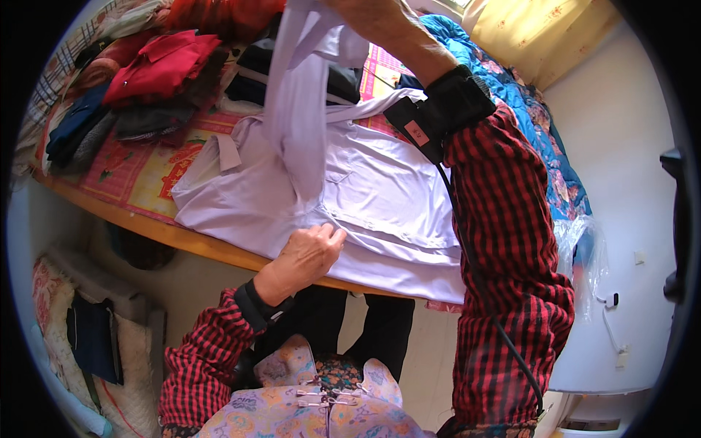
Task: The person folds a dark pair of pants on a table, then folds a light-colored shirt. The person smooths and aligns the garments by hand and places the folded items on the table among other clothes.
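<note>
A pale lavender long-sleeved shirt (383, 175) lies spread over the near side of the bed, its buttoned front and a chest pocket showing. My left hand (306, 252) is at the near part of the shirt, with bent fingers closed on the cloth by the front edge. High at the top edge, my right hand (358, 13) is only partly in view, its fingertips cut off. One sleeve (298, 104) rises from the shirt toward this hand and hangs stretched in the air, slightly blurred. A cuff (228, 153) lies on the shirt's left part.
Folded clothes, with a red garment (161, 65) on top, are piled at the left. Dark folded garments (257, 60) lie behind the sleeve. A blue flowered quilt (553, 164) lines the right side. The bed's wooden edge (148, 219) runs before me; a padded seat (134, 350) stands lower left.
</note>
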Demonstrator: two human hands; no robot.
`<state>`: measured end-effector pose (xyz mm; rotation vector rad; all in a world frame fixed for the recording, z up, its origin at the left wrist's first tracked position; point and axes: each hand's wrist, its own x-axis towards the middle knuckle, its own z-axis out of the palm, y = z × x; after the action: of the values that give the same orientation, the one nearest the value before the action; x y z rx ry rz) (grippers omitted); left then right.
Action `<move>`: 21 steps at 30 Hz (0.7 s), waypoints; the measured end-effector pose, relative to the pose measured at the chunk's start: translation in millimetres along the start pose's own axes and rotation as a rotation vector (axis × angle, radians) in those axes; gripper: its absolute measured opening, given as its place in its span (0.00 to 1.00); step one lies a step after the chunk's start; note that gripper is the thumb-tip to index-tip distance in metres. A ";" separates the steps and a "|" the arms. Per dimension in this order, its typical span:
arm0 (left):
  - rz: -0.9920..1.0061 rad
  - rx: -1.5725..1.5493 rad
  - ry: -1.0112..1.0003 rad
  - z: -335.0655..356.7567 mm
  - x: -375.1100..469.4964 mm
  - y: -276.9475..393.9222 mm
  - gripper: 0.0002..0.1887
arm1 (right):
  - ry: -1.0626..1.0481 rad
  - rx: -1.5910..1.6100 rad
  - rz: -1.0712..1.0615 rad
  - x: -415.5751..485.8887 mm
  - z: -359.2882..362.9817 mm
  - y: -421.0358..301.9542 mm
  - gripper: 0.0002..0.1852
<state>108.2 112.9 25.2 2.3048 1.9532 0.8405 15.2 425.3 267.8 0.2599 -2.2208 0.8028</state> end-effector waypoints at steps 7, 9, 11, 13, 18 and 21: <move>0.241 0.042 -0.066 33.1 37.0 25.6 0.03 | -0.056 -0.435 0.116 -18.5 -2.2 -86.1 0.07; 0.171 0.047 -0.096 38.0 44.7 22.6 0.02 | -0.043 -0.488 0.107 -22.0 -1.9 -99.8 0.07; 0.104 0.052 -0.091 40.4 48.7 16.7 0.02 | -0.029 -0.515 0.100 -27.3 -0.7 -107.5 0.07; 0.060 0.028 -0.102 43.4 53.8 12.2 0.02 | -0.012 -0.524 0.093 -31.6 -0.7 -110.4 0.08; 0.000 0.041 -0.030 51.3 66.7 17.2 0.03 | -0.087 -0.625 0.151 -44.7 -4.4 -119.1 0.13; 0.047 0.054 0.028 41.4 55.7 25.6 0.14 | -0.045 -0.523 0.236 -52.4 -2.1 -138.3 0.16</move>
<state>152.6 171.8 20.1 2.3904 1.9650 0.8381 109.9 315.2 296.3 -0.2428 -2.4405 0.3087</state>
